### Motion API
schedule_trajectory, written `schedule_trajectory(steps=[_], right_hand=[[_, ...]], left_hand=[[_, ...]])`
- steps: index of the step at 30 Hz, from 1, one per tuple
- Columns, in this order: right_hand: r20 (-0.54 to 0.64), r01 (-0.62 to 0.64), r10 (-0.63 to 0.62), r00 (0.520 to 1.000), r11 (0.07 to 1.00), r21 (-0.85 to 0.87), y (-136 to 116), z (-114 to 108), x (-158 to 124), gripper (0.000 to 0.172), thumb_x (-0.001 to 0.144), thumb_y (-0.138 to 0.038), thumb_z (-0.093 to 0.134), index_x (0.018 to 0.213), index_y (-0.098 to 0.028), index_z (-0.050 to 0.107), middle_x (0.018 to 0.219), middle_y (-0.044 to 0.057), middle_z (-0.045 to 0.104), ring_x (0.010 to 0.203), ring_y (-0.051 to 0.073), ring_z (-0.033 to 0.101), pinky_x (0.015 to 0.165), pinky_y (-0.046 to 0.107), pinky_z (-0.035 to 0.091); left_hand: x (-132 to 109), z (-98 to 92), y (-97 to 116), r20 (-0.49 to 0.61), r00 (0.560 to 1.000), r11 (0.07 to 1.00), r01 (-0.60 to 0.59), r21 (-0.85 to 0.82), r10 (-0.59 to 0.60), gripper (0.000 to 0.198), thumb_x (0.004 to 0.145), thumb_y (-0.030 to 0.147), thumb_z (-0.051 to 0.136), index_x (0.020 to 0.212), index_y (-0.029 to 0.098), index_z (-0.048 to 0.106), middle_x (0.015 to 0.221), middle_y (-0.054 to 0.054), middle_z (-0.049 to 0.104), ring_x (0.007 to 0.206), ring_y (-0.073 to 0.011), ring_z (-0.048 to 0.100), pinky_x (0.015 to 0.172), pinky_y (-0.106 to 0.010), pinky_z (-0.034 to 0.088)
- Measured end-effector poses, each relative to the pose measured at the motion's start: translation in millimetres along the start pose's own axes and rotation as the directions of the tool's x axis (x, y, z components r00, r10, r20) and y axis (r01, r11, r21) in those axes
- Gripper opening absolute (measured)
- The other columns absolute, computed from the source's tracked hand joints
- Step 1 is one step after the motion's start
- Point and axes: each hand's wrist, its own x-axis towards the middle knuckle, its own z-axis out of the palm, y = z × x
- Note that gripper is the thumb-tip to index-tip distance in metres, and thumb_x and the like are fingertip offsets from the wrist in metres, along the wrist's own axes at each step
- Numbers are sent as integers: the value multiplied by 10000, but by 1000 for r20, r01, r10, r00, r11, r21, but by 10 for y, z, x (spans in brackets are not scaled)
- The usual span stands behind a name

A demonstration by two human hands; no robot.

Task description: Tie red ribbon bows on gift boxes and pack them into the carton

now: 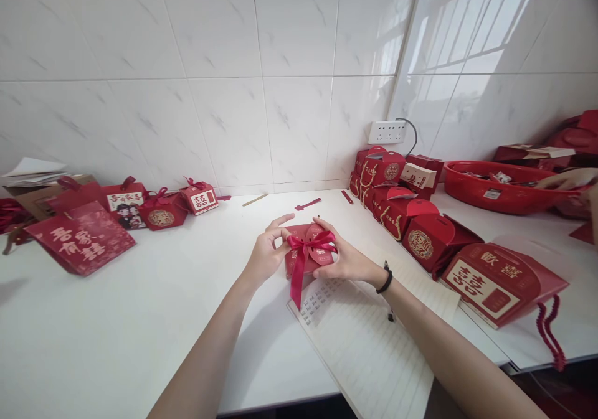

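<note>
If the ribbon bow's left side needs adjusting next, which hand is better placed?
Probably the left hand: its thumb and fingers meet at the left side of the ribbon bow, whereas the right hand spans the right side of the red box, seemingly steadying it.

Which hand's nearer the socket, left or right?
The right hand. It's on the right side of the box, left of the socket; the left hand, at the left side, is farther.

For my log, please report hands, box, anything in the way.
Left hand pinching ribbon bow; right hand holding red box. Bow on top, tail hanging in front. Notebook close, beneath right forearm.
</note>
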Motion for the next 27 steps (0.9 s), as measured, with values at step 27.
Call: schedule_trajectory(steps=[27], right_hand=[[-161,43,-16,987,985,168,-31,43,-20,608,730,-520,691,1168,-267,354,1170,77,489,1101,233,492,950,420,405]], left_hand=[[-74,142,-3,-164,985,948,3,318,52,264,857,344,463,650,196,391,694,28,424,609,-102,453,608,-242,398]])
